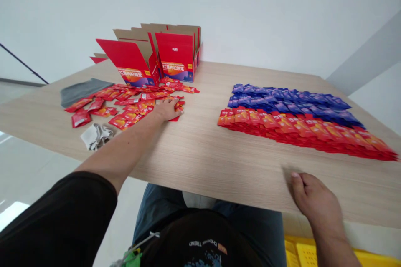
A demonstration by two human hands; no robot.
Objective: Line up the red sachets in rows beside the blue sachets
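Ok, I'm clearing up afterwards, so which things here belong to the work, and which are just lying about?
Part of the work: the left hand on loose red sachets; the right hand by the wooden table's edge; rows of red sachets; rows of blue sachets; the open red carton.

Lying about: a grey sheet; a crumpled white cloth; a yellow plastic crate.

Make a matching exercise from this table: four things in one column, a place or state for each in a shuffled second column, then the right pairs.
Things:
1. left hand
2. right hand
3. red cardboard carton
4. blue-purple sachets

Places or states:
A. standing open, flaps up, at the far edge of the wooden table
B. lying in tight overlapping rows on the table's right side
C. at the table's near edge, above a yellow crate
D. resting on loose red sachets

Right pairs: 1-D, 2-C, 3-A, 4-B
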